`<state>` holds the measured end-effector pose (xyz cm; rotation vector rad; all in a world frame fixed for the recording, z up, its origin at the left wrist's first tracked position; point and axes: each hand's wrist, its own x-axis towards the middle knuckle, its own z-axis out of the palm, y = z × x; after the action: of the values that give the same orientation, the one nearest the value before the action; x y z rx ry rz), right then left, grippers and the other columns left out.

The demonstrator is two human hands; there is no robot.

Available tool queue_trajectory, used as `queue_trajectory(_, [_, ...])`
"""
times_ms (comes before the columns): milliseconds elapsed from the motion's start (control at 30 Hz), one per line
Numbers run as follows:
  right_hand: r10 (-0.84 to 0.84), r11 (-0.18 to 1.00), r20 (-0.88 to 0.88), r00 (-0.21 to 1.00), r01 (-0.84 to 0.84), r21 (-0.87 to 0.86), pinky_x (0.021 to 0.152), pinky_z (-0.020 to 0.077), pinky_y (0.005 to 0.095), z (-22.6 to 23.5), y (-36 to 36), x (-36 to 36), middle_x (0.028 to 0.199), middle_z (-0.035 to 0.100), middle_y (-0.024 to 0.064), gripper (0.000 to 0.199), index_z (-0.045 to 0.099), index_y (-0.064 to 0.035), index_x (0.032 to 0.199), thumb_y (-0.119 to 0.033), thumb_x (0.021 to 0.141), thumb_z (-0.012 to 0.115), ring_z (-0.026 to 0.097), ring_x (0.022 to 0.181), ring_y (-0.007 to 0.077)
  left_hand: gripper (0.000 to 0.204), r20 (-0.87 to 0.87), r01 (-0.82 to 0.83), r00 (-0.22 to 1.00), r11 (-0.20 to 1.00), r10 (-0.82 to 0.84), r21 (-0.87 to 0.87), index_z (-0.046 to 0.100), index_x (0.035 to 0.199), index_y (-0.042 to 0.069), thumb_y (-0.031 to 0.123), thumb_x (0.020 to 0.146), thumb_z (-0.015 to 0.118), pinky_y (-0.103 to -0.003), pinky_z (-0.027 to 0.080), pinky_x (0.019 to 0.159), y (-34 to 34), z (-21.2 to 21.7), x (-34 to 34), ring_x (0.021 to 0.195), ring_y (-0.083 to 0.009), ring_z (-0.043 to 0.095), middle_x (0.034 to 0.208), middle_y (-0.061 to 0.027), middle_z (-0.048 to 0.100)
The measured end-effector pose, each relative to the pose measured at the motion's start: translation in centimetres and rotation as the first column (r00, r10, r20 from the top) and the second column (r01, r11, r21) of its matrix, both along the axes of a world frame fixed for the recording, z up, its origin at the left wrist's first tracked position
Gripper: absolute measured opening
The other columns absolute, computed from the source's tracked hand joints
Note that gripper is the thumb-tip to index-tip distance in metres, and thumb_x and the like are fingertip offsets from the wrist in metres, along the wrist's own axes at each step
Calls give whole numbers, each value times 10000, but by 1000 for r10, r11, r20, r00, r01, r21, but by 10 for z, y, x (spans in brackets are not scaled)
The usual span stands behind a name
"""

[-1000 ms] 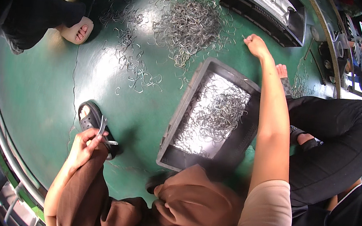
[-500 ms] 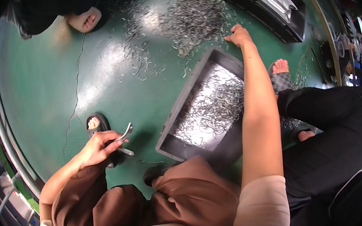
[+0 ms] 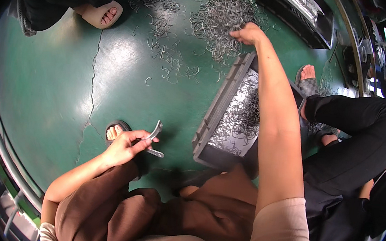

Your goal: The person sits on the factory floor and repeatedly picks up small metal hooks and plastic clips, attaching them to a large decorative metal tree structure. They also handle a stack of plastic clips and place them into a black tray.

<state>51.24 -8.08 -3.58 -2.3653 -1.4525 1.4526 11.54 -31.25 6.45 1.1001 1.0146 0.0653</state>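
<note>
Grey metal hooks (image 3: 221,10) are lying heaped on the green floor (image 3: 55,87), just beyond the crate (image 3: 213,114), and others are lying loose on a white sheet (image 3: 241,148) inside it. The crate is standing between the right knee and the heap, seemingly so that one arm is covering both. The right hand (image 3: 249,33) is hanging at the heap's right edge, fingers curling inward; I cannot tell whether they are gripping a hook. Its arm is stretching nearly straight over the crate, the wrist bending left. The left hand (image 3: 127,145) is pinching a curved piece (image 3: 156,130) of metal between thumb and fingers, well apart from the heap; a flat end is showing below, perhaps belonging to the same thing. Its forearm is lying along the brown trousers (image 3: 95,204), probably for support.
</note>
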Motion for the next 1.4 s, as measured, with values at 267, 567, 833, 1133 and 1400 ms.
queue_trajectory(267, [91, 996, 486, 869, -90, -25, 931, 427, 387, -10, -17, -29, 1217, 541, 161, 382, 565, -45, 1160, -198, 813, 523, 501, 1153, 322, 218, 18, 192, 981, 980, -193, 58, 632, 1010, 51, 213, 914, 522, -257, 420, 722, 41, -30, -6, 738, -87, 532, 794, -15, 621])
queue_trajectory(567, [167, 964, 253, 953, -212, 161, 995, 325, 502, 10, -110, -198, 1316, 321, 334, 594, 342, 69, 1280, -146, 766, 545, 367, 1211, 458, 227, 100, 185, 976, 979, -194, 90, 623, 1033, 44, 198, 916, 504, -265, 434, 767, 96, -48, 13, 792, -102, 561, 798, -27, 612])
queue_trajectory(833, [-420, 855, 371, 828, 223, 469, 1070, 167, 509, -35, -60, -110, 1428, 132, 271, 606, 231, -35, 1373, -86, 813, 456, 126, 1323, 443, 207, 98, 123, 987, 992, -124, 23, 620, 1033, 41, 161, 913, 502, -265, 431, 789, 100, -55, -16, 805, -103, 549, 815, -18, 599])
queue_trajectory(1133, [-183, 895, 310, 933, 27, 445, 1040, 142, 598, -23, -133, -210, 1424, 103, 291, 706, 255, -39, 1370, -99, 742, 572, 101, 1312, 490, 209, 86, 34, 996, 999, -33, -15, 615, 1038, 41, 167, 929, 488, -262, 412, 833, 97, -58, -31, 824, -82, 517, 809, -4, 572])
queue_trajectory(1400, [-153, 780, 261, 953, -46, 624, 1029, 252, 532, -23, -161, -231, 1364, 285, 249, 495, 414, -15, 1270, -159, 817, 551, 260, 1274, 437, 204, 136, 28, 990, 1000, -27, -7, 609, 1043, 30, 149, 927, 492, -257, 419, 827, 99, -56, -29, 825, -84, 517, 844, -5, 578])
